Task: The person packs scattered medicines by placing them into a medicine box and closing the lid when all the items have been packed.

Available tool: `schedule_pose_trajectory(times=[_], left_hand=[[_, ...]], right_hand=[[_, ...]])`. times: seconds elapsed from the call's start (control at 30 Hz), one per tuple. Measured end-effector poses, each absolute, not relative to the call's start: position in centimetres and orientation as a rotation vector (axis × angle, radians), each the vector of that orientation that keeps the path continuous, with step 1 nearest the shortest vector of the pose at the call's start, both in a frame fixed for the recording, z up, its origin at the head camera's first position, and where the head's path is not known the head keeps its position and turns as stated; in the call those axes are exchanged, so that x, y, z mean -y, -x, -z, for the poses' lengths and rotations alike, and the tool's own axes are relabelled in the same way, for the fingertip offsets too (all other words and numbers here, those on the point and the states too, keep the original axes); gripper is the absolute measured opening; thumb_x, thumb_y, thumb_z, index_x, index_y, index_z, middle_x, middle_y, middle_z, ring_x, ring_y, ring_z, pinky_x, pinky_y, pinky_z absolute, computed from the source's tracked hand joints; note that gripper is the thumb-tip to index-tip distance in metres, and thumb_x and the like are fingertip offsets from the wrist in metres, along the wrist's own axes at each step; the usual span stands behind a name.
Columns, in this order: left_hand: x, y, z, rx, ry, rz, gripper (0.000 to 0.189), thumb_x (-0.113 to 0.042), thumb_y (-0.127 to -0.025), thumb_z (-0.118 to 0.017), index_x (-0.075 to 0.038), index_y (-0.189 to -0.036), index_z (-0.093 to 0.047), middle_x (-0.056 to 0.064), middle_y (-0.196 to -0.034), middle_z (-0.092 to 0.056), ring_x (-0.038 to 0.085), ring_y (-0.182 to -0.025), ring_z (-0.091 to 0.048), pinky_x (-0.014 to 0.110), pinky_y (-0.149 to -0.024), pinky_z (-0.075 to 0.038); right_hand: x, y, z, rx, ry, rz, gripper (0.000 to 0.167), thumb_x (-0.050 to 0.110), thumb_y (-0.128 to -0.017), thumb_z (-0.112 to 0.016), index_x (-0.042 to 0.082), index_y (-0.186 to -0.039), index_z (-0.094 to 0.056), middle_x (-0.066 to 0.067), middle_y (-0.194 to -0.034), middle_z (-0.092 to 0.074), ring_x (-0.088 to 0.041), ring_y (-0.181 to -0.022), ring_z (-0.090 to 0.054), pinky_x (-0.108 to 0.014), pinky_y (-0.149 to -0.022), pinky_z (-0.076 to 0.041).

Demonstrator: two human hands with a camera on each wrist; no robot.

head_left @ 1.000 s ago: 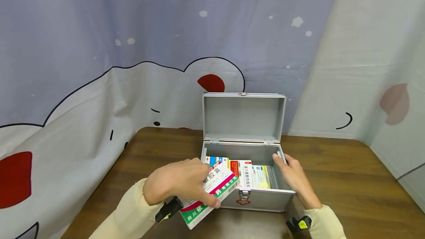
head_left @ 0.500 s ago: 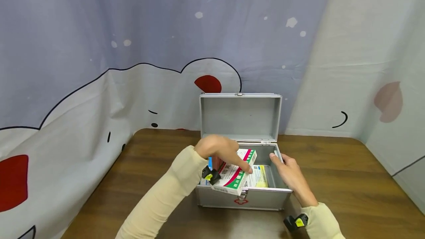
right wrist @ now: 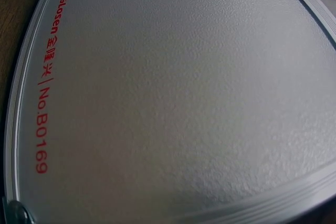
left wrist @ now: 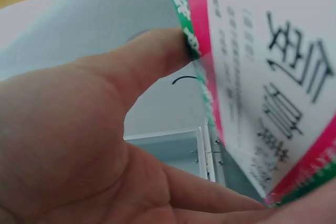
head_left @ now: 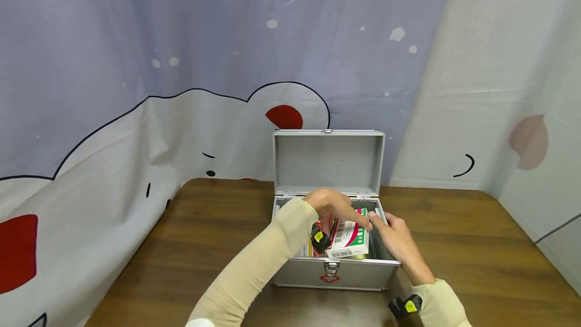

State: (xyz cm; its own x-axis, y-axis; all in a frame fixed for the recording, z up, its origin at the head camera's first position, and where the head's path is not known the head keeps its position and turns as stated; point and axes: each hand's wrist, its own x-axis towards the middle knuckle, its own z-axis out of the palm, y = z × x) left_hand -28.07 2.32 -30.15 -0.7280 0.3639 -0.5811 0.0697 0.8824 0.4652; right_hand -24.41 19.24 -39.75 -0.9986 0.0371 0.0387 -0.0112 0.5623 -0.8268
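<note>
My left hand [head_left: 336, 206] grips a white medicine box [head_left: 348, 238] with green and magenta bands, thumb on one edge and fingers on the opposite one in the left wrist view. The medicine box [left wrist: 262, 77] is tilted and sits over the right part of an open silver first-aid case [head_left: 299, 272]. My right hand [head_left: 398, 238] holds the case's right rim, with the thumb on the inner side. In the right wrist view, the case's side panel [right wrist: 157, 93] with red lettering fills the picture.
The case's lid [head_left: 329, 163] stands upright at the back. Other medicine boxes [head_left: 305, 250] lie inside, partly hidden by my left arm. The case stands on a wooden table [head_left: 218, 226], with a patterned curtain [head_left: 204, 39] behind it.
My left hand has carried the white, green and magenta medicine box from the case's front left, over the other boxes, to its right part. My right hand has stayed on the rim.
</note>
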Motion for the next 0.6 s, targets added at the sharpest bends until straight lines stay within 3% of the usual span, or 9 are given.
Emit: schedule_pose_trajectory(times=[0.13,0.27,0.4,0.6], left_hand=[[-3.2,28.7,30.9,-2.37,-0.325,-0.539,0.085,-0.061,-0.073,-0.064,-0.011,-0.136,-0.039,0.01,-0.124,-0.051,0.026,-0.06,-0.066,0.031,-0.054,-0.053],[-3.8,29.0,31.9,-2.426,-0.315,-0.462,0.086,-0.064,-0.072,-0.062,-0.013,-0.138,-0.039,0.007,-0.132,-0.048,0.025,-0.057,-0.066,0.03,-0.051,-0.052],[-4.4,29.1,32.9,-2.428,-0.284,-0.486,0.079,-0.061,-0.073,-0.064,-0.011,-0.132,-0.045,0.01,-0.125,-0.053,0.025,-0.059,-0.065,0.03,-0.05,-0.052],[-4.9,29.0,33.6,-2.34,-0.243,-0.608,0.069,-0.052,-0.078,-0.064,-0.011,-0.131,-0.046,0.009,-0.129,-0.05,0.028,-0.065,-0.064,0.034,-0.053,-0.053]], right_hand=[[-19.2,24.5,39.8,2.718,0.027,-1.436,0.051,0.044,-0.095,-0.04,-0.001,-0.111,-0.06,-0.018,-0.11,-0.06,-0.028,-0.106,-0.051,-0.043,-0.09,-0.038],[-19.0,24.6,39.8,2.711,0.021,-1.453,0.05,0.043,-0.095,-0.041,0.0,-0.111,-0.061,-0.014,-0.103,-0.063,-0.024,-0.099,-0.052,-0.037,-0.084,-0.04],[-19.0,24.5,39.8,2.707,0.047,-1.462,0.048,0.042,-0.095,-0.043,0.0,-0.108,-0.062,-0.011,-0.096,-0.065,-0.021,-0.091,-0.055,-0.031,-0.077,-0.042],[-19.1,24.4,39.7,2.703,0.05,-1.457,0.047,0.041,-0.095,-0.044,0.0,-0.106,-0.062,-0.011,-0.093,-0.064,-0.019,-0.086,-0.055,-0.03,-0.074,-0.042]])
